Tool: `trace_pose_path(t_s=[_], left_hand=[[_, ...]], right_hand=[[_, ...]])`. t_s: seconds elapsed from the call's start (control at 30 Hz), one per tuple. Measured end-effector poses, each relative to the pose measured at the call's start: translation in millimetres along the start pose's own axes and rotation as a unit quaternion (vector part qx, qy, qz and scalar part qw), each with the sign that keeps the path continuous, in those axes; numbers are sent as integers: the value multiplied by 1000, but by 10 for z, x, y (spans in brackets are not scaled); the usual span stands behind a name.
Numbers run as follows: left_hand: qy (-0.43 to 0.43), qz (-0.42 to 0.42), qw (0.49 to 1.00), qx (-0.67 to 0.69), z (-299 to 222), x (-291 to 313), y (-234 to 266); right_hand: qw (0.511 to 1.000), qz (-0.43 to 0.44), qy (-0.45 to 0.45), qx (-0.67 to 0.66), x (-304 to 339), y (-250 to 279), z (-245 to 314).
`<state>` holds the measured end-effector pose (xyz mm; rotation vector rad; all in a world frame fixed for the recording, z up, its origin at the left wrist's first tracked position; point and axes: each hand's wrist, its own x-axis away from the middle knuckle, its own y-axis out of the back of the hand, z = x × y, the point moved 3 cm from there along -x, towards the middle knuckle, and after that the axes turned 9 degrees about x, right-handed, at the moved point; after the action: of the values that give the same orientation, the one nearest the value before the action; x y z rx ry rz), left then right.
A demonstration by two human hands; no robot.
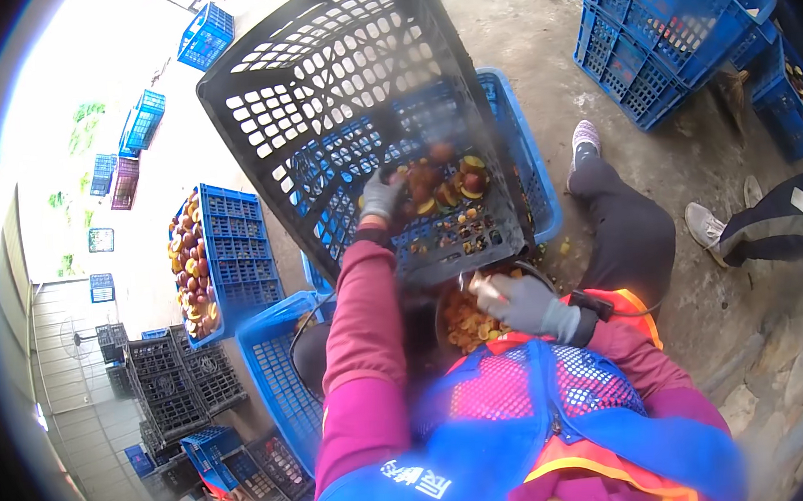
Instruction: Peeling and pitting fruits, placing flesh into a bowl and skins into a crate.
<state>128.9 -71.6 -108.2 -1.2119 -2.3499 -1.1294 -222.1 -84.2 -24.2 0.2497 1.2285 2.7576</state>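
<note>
My left hand (384,195), in a grey glove, reaches into a tilted black plastic crate (267,120). It is at the edge of a small heap of red-and-yellow fruits (474,182), some of them cut open. Its fingertips are blurred and partly hidden against the fruit, so I cannot tell their grip. Nearer my body, my right hand (528,307), also gloved in grey, is closed around a small tool with a pale handle (490,288) and a metal end. Just below that hand, a round container holds orange fruit pieces (467,323).
The black crate rests on a blue crate (541,185). At left stand a blue crate full of fruit (234,253) and another blue crate (285,375). Blue crates (647,33) are stacked at far right. Another person's leg (781,219) reaches in from the right.
</note>
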Motion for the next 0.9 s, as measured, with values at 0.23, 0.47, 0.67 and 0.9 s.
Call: trace_pose_path(t_s=[0.23, 0.47, 0.67, 0.9], left_hand=[[-361, -7, 890, 279, -354, 1388, 34], [-496, -83, 857, -112, -546, 2471, -291], [-483, -122, 863, 83, -557, 2706, -295], [-542, -58, 838, -21, -549, 2629, -302]], right_hand=[[969, -229, -40, -82, -336, 636, 440], [976, -213, -20, 40, -193, 787, 873], [988, -126, -46, 79, -8, 782, 1010], [980, -125, 16, -154, -25, 150, 603]])
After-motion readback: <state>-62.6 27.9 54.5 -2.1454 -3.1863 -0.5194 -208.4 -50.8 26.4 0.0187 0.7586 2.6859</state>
